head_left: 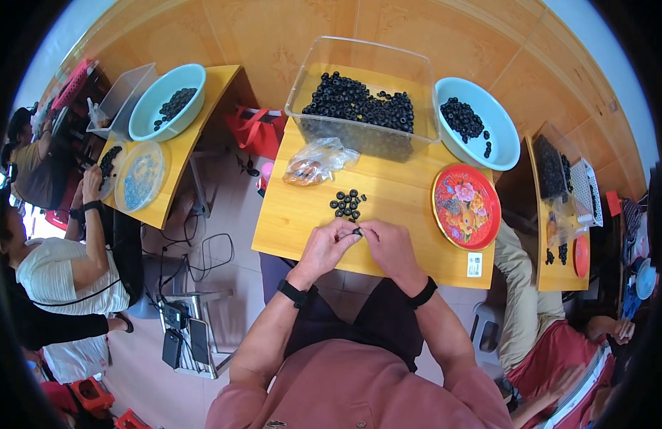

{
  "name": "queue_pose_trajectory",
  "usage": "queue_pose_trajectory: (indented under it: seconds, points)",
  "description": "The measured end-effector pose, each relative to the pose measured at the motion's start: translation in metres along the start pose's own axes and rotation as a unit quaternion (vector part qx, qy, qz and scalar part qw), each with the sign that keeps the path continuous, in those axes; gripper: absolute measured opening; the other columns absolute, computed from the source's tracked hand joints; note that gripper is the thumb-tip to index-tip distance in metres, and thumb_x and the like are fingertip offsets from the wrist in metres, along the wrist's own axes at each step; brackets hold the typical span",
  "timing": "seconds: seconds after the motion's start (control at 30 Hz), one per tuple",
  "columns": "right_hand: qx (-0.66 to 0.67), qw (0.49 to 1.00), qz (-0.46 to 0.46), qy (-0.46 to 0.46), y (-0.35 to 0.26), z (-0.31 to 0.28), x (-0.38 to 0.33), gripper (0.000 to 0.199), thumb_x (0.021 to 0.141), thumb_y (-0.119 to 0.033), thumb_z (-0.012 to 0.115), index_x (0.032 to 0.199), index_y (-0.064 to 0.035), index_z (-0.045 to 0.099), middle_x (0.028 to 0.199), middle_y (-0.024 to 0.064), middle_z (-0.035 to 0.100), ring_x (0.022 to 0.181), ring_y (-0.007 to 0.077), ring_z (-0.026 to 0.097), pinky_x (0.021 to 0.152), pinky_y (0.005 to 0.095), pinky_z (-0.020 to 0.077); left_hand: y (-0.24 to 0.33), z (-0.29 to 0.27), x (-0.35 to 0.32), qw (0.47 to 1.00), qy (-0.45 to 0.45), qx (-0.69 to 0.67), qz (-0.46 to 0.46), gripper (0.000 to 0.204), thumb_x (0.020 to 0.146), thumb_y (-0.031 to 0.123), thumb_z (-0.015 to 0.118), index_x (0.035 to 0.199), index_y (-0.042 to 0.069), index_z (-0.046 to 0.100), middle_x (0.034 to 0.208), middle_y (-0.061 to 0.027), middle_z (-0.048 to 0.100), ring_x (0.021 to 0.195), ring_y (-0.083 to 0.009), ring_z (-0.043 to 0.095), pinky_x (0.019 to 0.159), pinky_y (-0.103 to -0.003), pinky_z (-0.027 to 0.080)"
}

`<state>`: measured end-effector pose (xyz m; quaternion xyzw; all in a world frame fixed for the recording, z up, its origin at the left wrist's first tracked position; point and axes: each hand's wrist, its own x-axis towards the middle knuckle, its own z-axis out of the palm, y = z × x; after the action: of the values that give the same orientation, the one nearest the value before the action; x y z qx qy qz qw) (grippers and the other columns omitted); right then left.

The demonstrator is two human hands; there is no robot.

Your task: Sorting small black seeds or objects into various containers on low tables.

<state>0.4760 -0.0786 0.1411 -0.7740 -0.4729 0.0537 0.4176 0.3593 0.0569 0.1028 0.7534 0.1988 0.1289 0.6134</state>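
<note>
Close together over the table's near edge, my left hand (329, 247) and my right hand (390, 248) are pinched around a small black round part (356, 231). The fingertips of both hands meet at this part and cover most of it. Just beyond them lies a small group of black ring-shaped parts (347, 204), loose on the yellow wooden table (388, 193). Past these, a large clear plastic bin (370, 146) holds a heap of similar black parts (356, 100).
A crumpled clear bag (318, 163) lies left of the bin. At the right are a light blue basin (508, 154) with black parts and a red floral tray (466, 207). People work at side tables, left (166, 157) and right (559, 275). A metal stool (195, 350) stands lower left.
</note>
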Motion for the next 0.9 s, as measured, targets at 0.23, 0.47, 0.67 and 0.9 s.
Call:
queue_pose_trajectory:
  seconds: [0.23, 0.47, 0.67, 0.9]
  points:
    - [-0.020, 0.999, -0.023, -0.042, 0.004, 0.009, -0.005, 0.016, 0.092, -0.005, 0.060, 0.107, -0.0028, 0.067, 0.089, 0.0192, 0.071, 0.080, 0.0374, 0.070, 0.067, 0.0462, 0.0549, -0.015, 0.004, 0.009, 0.995, 0.019, -0.091, -0.024, 0.018, 0.096, 0.013, 0.073, 0.107, -0.001, 0.069, 0.086, -0.0052, 0.074, 0.077, -0.0082, 0.063, 0.071, -0.028, 0.052]
    - [0.024, 0.998, -0.035, 0.038, -0.002, 0.008, -0.009, 0.018, 0.092, -0.003, 0.060, 0.107, -0.0007, 0.069, 0.093, 0.0194, 0.073, 0.084, 0.0366, 0.072, 0.072, 0.0440, 0.0568, -0.007, 0.006, 0.004, 0.995, 0.028, -0.092, 0.015, 0.020, 0.094, 0.010, 0.074, 0.110, 0.001, 0.066, 0.085, -0.0044, 0.073, 0.078, -0.0086, 0.064, 0.074, -0.028, 0.053]
    - [0.072, 0.994, 0.081, -0.015, -0.009, -0.004, 0.001, 0.012, 0.090, -0.007, 0.066, 0.097, -0.0010, 0.072, 0.084, 0.0182, 0.073, 0.078, 0.0339, 0.073, 0.070, 0.0404, 0.0564, 0.003, -0.002, -0.006, 0.999, 0.011, 0.027, 0.045, 0.028, 0.093, 0.012, 0.076, 0.116, 0.003, 0.063, 0.083, -0.0066, 0.072, 0.073, -0.0102, 0.064, 0.069, -0.028, 0.053]
    - [0.135, 0.979, 0.138, -0.067, 0.002, -0.009, 0.005, 0.013, 0.087, -0.008, 0.071, 0.097, -0.0006, 0.067, 0.081, 0.0151, 0.074, 0.073, 0.0235, 0.073, 0.068, 0.0352, 0.0557, 0.006, 0.003, -0.009, 0.992, 0.027, 0.057, 0.110, 0.030, 0.091, 0.014, 0.077, 0.116, 0.004, 0.064, 0.081, -0.0092, 0.065, 0.068, -0.0197, 0.061, 0.067, -0.033, 0.053]
